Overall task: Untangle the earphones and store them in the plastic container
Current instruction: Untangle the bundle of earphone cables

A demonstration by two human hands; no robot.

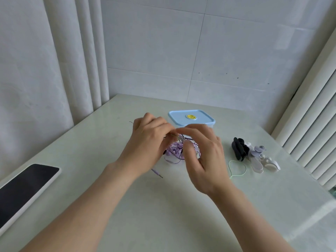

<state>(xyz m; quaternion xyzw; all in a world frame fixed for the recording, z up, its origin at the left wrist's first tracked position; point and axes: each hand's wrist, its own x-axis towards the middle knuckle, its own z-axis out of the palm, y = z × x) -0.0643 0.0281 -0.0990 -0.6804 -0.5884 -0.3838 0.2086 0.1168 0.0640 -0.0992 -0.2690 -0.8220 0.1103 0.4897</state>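
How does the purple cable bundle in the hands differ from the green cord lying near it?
The purple cable bundle is a dense tangle; the green cord lies in one open loop. The left hand and right hand hold the purple cable bundle; the green cord lies untouched. Both are thin cords on the table.

The earphones [177, 152] are a tangled bundle of lilac and dark purple cable near the middle of the worktop [163, 206]. The left hand [151, 142] pinches the top of the bundle, and the right hand [207, 157] curls over it. A lilac jack plug [157, 173] trails out of the tangle and lies flat on the worktop. The plastic container [181, 117] stands upright just behind the tangle. Its pale blue lid, with a round yellow centre, is shut.
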